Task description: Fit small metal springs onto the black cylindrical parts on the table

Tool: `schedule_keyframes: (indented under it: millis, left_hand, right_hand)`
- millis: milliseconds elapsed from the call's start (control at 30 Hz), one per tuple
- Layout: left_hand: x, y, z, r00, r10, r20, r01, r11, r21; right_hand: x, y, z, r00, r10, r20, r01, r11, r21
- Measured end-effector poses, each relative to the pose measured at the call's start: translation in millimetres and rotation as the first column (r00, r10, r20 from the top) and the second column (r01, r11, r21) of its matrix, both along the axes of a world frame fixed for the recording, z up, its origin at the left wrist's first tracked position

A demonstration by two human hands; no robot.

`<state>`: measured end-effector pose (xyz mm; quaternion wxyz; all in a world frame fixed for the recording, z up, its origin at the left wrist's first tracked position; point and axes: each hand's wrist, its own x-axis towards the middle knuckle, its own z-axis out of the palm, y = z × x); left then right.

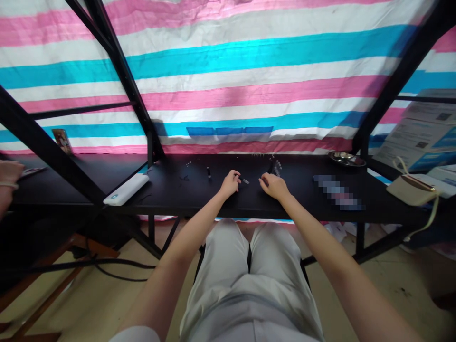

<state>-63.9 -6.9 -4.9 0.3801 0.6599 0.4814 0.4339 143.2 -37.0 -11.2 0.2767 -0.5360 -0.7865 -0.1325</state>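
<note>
My left hand (230, 184) is closed round a small slim tube (244, 180), dark near the fingers and clear at its tip, which points right. A short way to the right, my right hand (275, 187) rests low over the black table with its fingers curled together. Whatever those fingers hold, if anything, is hidden. Just behind the right hand lie several small clear pieces (278, 167) beside a dark item (271, 167). A small black tube with a pale end (208, 172) is left of my left hand. Thin dark scraps (184, 178) lie farther left.
The black table (235, 202) has a white power bank (127, 190) at left. On its right are a blurred-out flat item (337, 191), a shiny metal dish (347, 159) and a beige pouch (411, 189). Another person's hand (10, 173) shows at far left. Black frame bars rise on both sides.
</note>
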Motion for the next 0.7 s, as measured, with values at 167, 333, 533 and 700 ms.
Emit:
schedule_keyframes:
  millis: [167,333,533,700]
  left_hand:
    - [16,-11,1.4,0.991,-0.048,0.121,0.054,0.997,-0.047]
    - [19,-18,2.5,0.969,-0.088,0.231,0.118,0.986,-0.118]
    - [16,-20,2.8,0.944,-0.171,0.282,0.212,0.970,-0.120]
    - [17,-20,2.6,0.950,-0.128,0.284,0.172,0.976,-0.135]
  right_hand:
    - [-3,-1,2.0,0.978,0.192,0.077,-0.192,0.981,-0.003]
    - [-4,-1,3.0,0.955,0.272,0.119,-0.277,0.960,0.027]
    - [-3,-1,2.3,0.946,0.277,0.167,-0.291,0.954,0.071]
    - [-3,3,-0.9,0.955,0.197,0.223,-0.216,0.974,0.066]
